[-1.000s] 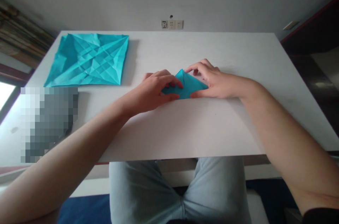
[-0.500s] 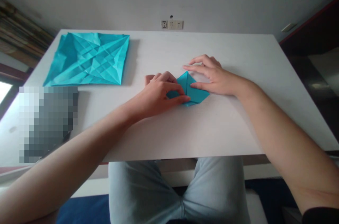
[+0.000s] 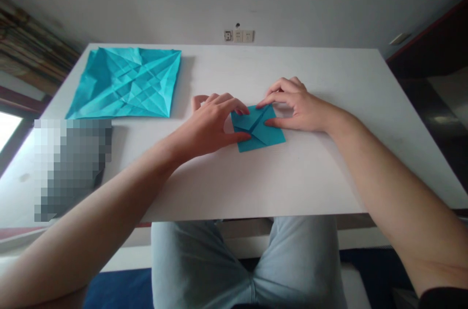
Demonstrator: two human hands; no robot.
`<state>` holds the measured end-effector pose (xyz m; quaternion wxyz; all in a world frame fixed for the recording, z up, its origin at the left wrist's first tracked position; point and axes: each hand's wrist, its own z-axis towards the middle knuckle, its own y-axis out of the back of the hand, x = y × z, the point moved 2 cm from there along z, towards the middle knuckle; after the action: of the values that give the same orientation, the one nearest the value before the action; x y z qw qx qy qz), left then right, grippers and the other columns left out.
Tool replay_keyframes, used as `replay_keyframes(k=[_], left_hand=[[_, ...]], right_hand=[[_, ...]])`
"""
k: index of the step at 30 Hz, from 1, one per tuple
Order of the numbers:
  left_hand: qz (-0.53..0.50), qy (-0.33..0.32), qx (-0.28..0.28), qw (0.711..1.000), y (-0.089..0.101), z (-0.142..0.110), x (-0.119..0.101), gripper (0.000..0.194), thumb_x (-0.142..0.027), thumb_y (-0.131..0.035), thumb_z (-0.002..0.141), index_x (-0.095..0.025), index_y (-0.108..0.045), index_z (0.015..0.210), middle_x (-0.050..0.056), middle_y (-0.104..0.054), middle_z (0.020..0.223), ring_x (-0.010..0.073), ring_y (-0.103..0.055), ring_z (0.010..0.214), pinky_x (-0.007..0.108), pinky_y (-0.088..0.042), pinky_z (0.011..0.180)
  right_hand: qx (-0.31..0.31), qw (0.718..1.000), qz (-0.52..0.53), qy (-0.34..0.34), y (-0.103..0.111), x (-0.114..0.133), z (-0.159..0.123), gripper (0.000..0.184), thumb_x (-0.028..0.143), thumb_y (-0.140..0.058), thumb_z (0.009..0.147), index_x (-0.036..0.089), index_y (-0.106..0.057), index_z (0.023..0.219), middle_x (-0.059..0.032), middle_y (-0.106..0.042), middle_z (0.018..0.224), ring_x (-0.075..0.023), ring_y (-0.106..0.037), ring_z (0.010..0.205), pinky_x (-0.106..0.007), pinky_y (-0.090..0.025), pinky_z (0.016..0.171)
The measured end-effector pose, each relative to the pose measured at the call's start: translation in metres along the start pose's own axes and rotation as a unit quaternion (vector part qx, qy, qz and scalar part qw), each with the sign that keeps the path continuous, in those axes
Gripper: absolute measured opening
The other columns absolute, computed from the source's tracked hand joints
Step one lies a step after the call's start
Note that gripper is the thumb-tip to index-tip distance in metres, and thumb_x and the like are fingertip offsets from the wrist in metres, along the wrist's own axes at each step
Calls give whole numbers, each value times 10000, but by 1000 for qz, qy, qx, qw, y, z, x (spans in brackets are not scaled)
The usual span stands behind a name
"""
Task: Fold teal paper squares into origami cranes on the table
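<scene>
A small piece of folded turquoise paper [image 3: 272, 137] lies flat on the white table in front of me, roughly square, with flaps and slanting creases on top. My left hand [image 3: 219, 124] holds its left side, the thumb near the lower left flap and the index finger on the upper left. On the opposite side, my right hand [image 3: 288, 104] holds the paper with the thumb on its right part and the fingertips at the top corner. Some left fingers are curled and partly hidden behind the hand.
A large creased turquoise sheet [image 3: 127, 82] lies at the table's [image 3: 310, 177] back left. Nearer on the left is a dark, pixelated object [image 3: 78, 163]. Wall sockets [image 3: 238, 35] sit just above the table's far edge, and my legs [image 3: 197, 260] are under its front edge.
The folded paper has been turned, from a corner pointing away to a squarer position. The left thumb and fingers have spread apart on it, and the right fingertips now touch its top corner.
</scene>
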<state>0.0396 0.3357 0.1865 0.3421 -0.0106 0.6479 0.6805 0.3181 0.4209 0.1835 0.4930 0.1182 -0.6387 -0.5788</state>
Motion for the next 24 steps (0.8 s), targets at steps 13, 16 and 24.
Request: replay_keyframes(k=[13, 16, 24], left_hand=[[11, -1, -54, 998, -3, 5, 1, 312, -256, -717, 1106, -279, -771, 1412, 101, -790, 1386, 272, -780, 1182, 510, -488, 1186], [28, 1, -43, 999, -5, 5, 2, 194, -289, -697, 1139, -280, -854, 1253, 114, -750, 1357, 297, -738, 1220, 544, -462, 1206], [43, 6, -29, 999, -9, 1, 2, 332, -464, -885, 1057, -265, -834, 1317, 127, -712, 1391, 364, -672, 1304, 580, -437, 1231]], right_hand=[[-19, 999, 41, 14, -1, 8, 3, 470, 743, -880, 967, 361, -893, 1242, -111, -722, 1338, -406, -623, 1311, -704, -359, 1317], [-18, 999, 39, 17, -6, 7, 4, 488, 791, -764, 1050, 333, -908, 1136, -113, -715, 1316, -390, -619, 1300, -708, -353, 1316], [-14, 1000, 11, 2, 0, -2, -3, 433, 699, -814, 1050, 295, -841, 896, -116, -672, 1385, -404, -615, 1343, -697, -460, 1271]])
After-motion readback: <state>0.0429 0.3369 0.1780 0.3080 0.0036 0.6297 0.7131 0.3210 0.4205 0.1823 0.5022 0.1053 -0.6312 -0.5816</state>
